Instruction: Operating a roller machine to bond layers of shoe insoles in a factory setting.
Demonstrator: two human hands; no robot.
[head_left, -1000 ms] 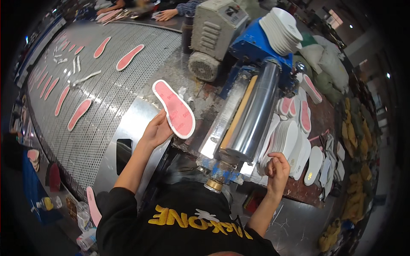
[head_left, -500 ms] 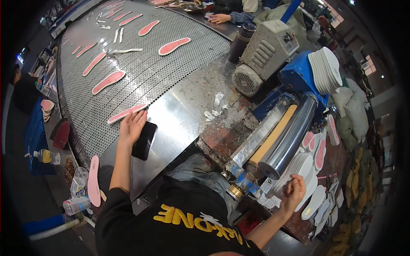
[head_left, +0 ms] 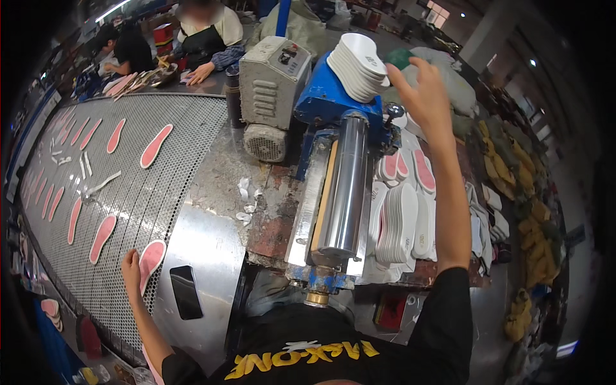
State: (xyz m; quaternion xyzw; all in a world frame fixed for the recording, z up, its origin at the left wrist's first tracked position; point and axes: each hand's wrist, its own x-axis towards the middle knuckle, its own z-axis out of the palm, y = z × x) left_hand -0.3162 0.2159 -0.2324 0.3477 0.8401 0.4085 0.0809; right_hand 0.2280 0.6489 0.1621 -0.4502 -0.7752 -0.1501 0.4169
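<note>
Head view shows the left hand low at the near edge of the perforated belt, fingers loosely together and flat, resting against a pink insole that lies just to its right, half on the mesh and half on the steel plate. It presses or nudges the insole rather than clamping it. A dark slot sits in the plate just beyond, toward the body. Farther out from this hand, more pink insoles lie spaced along the belt.

The right hand is raised far up and out, fingers spread and holding nothing, just beside the top of a white insole stack that sits on the blue machine. Below that arm, the steel roller runs toward the body, with more white insoles stood on edge to its right.

Risks, as I judge them: both arms are stretched wide apart, so neither hand gets full attention. The spread right hand could clip the stack and tip it onto the roller. The pink insole straddles plate and mesh, so a careless push may leave it crooked or let it slide toward the slot. A sleeve or forearm passing over the roller could be caught if it turns. 2 other people work at the far end of the belt, well away.
</note>
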